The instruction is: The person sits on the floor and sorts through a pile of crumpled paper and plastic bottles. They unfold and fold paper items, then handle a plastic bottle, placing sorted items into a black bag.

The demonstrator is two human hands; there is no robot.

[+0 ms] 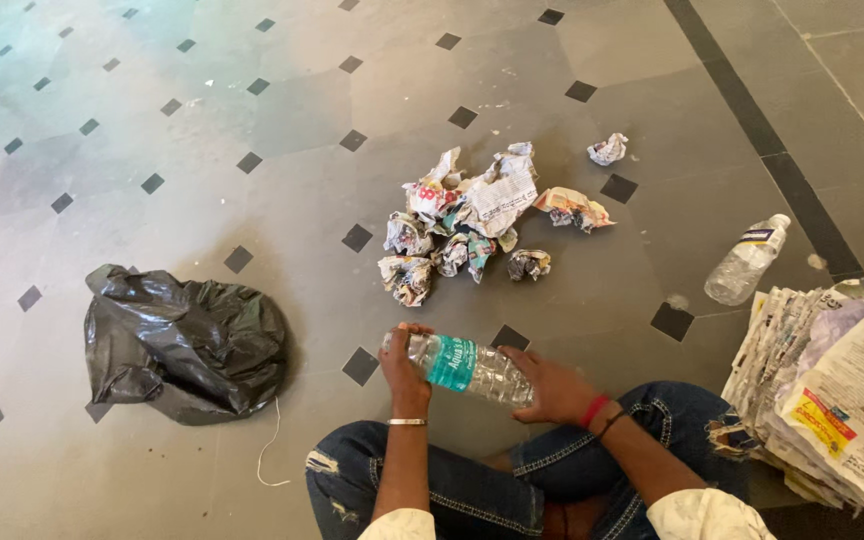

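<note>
- A clear plastic bottle (464, 366) with a teal label is held above the crossed legs, its long axis nearly level, tilted slightly down towards the right.
- The left hand (404, 368) is closed round the cap end, fingers wrapped over the neck; a metal bangle is worn at the wrist.
- The right hand (552, 388) is curled round the base end, thumb on top; red and dark bands are seen at the wrist.
- The bottle is spanned between both hands; neither hand is nearer, each being in contact with one end.
- The bottle wall appears thin, ribbed and somewhat crumpled; contents cannot be told.
- A heap of crumpled paper (467, 222) lies on the floor just beyond the bottle.
- A second bottle (747, 262), clear with a white cap, lies well apart to the right.
- A stack of newspapers (837, 390) is set beside the right knee.
- A glossy black bag (187, 343), slack and wrinkled, lies to the left on the tiled floor (252, 80).
</note>
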